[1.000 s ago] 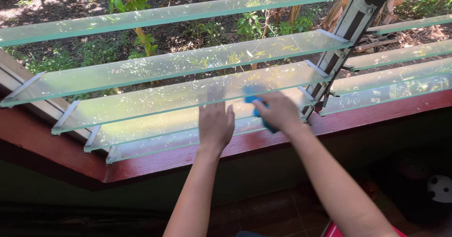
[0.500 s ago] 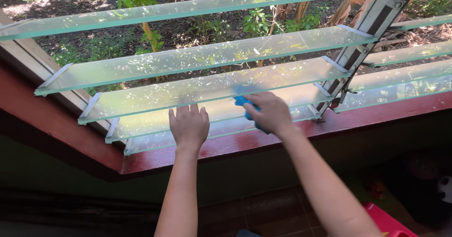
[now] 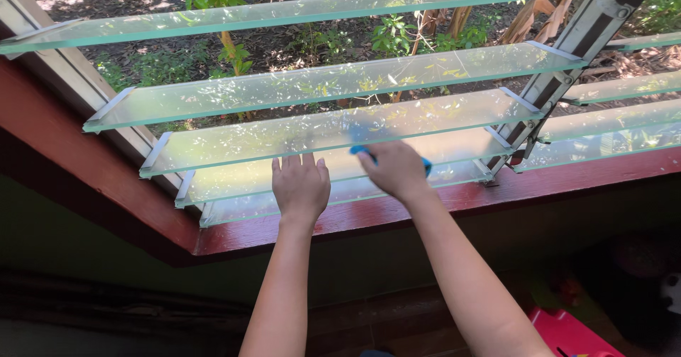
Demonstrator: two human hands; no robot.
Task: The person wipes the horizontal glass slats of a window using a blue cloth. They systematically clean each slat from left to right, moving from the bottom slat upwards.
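A louvre window with several tilted glass slats fills the upper view. My left hand (image 3: 301,185) lies flat, fingers together and stretched out, on a lower glass slat (image 3: 227,182). My right hand (image 3: 394,169) is closed on a blue cloth (image 3: 425,164) and presses it onto the same slat, just right of my left hand. Only the cloth's edges show past my fingers. The slat above (image 3: 284,135) partly covers the fingertips of both hands.
A red-brown wooden sill (image 3: 496,192) runs under the slats and a matching frame (image 3: 57,144) slopes down on the left. A metal louvre rail (image 3: 560,66) stands at right. Plants and soil lie outside. A red object (image 3: 564,328) sits on the floor below right.
The view has shifted, so the window sits further right in frame. My left hand slid left, then back a little. My right hand with the blue cloth moved slightly along the slat.
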